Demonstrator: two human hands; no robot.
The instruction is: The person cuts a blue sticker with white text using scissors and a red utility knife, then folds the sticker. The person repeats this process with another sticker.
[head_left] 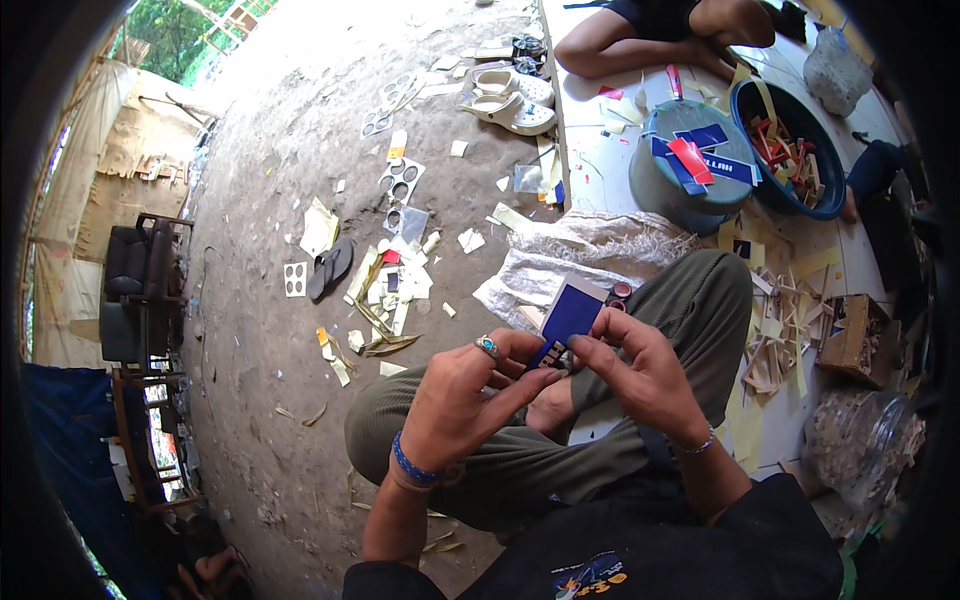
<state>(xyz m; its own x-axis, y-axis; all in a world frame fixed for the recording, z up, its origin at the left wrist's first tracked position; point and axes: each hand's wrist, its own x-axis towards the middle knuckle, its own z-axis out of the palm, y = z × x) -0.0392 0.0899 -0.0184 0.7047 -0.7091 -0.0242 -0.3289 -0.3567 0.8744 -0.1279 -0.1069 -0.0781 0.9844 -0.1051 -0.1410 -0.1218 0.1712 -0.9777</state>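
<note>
Above my crossed legs, both hands hold a small blue piece of sticker sheet or card (572,312) with pale lettering and a whitish upper edge. My left hand (478,385), with a ring and a blue bracelet, pinches its lower left part. The fingers of my right hand (640,372) close on its right side, thumb near the lettering. Something small and dark sits between the fingertips, too hidden to name. Just beyond the piece, by my knee, a small dark-red roll (621,291) lies against a whitish woven sack (560,258).
An upturned grey-green bucket (655,190) carries blue and red strips. Beside it stands a blue tub (835,205) of red and pale pieces. A cardboard box (858,338) and wooden bits lie right. Sandals (512,108) and paper scraps dot the dirt floor; another person's legs (625,45) show far right.
</note>
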